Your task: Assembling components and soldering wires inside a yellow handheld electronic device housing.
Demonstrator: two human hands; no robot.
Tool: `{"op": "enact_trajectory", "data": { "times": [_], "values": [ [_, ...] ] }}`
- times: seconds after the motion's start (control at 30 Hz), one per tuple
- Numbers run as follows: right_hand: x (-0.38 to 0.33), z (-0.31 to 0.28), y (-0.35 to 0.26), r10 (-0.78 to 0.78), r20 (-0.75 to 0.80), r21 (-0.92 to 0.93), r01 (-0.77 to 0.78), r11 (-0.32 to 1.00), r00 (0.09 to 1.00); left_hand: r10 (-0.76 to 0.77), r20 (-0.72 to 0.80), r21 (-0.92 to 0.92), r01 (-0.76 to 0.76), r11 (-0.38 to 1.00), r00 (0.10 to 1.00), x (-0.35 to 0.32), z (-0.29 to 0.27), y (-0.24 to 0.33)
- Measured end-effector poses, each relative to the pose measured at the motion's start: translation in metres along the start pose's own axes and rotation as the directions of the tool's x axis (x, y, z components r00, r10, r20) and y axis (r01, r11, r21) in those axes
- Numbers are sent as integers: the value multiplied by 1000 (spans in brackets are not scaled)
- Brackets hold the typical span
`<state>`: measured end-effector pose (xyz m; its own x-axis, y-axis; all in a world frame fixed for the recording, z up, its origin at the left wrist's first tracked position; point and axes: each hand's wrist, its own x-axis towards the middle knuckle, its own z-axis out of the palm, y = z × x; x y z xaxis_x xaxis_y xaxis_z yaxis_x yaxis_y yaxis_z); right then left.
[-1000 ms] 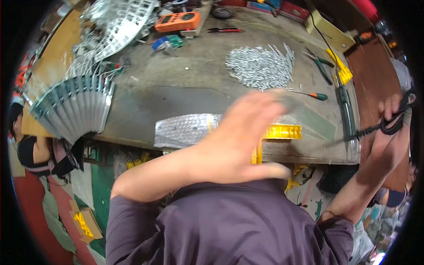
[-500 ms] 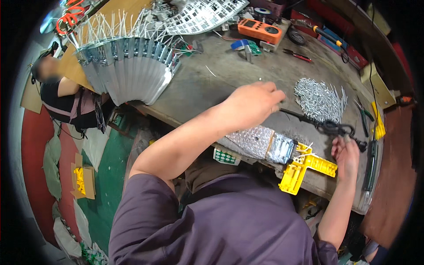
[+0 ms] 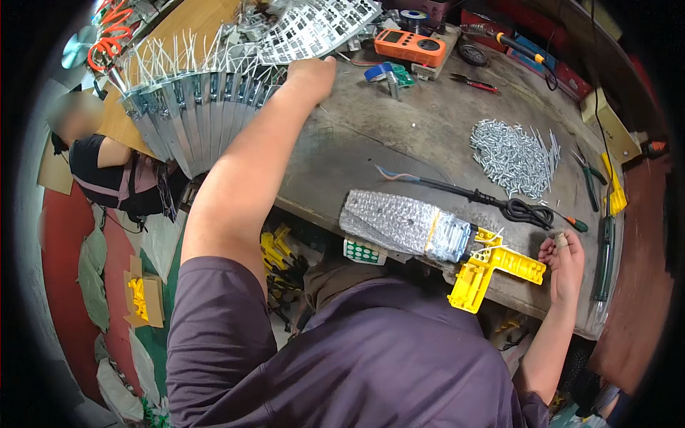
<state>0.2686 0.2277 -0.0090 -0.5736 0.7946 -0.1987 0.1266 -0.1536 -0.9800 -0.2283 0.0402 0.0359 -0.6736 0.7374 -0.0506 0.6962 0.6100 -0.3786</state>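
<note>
Metal fan: grey metal strips with white wire leads (image 3: 187, 107) stand spread at your far left, leads up, presumably so they don't tangle.
Left hand: your left hand (image 3: 312, 77) is stretched across to the near edge of the silver sheet with black printed shapes (image 3: 320, 30), beside the fan; you hide the fingertips, so I cannot tell whether they grip anything.
Wrapped piece: the long body in clear bubble wrap with a yellow band (image 3: 391, 221) lies at the bench's front edge, padded probably against scratches.
Cable: the black cable with bare coloured wire ends (image 3: 446, 187) lies just behind it, coiled at the right, likely to keep the slack tidy.
Housing: the open yellow plastic shell (image 3: 492, 265) sits at the wrapped piece's right end, hollow side up, which leaves its white leads reachable.
Screws: the heap of small silver screws (image 3: 510, 158) lies behind, seemingly for easy picking.
Right hand: your right hand (image 3: 564, 260) is well apart from the left, fingers curled beside the shell; contact or grip, cannot tell.
</note>
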Motion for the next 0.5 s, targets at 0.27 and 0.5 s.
{"op": "enact_trajectory", "data": {
  "times": [0.27, 0.5],
  "values": [
    [-25, 5, -25, -230, 15, 4, 230, 973, 973, 207, -641, -175, -403, 898, 739, -64, -67, 39],
    [-37, 76, -51, -212, 370, 156, 165, 974, 904, -149, -901, -428, -888, 165, 407, -134, -81, 106]
  ]
}}
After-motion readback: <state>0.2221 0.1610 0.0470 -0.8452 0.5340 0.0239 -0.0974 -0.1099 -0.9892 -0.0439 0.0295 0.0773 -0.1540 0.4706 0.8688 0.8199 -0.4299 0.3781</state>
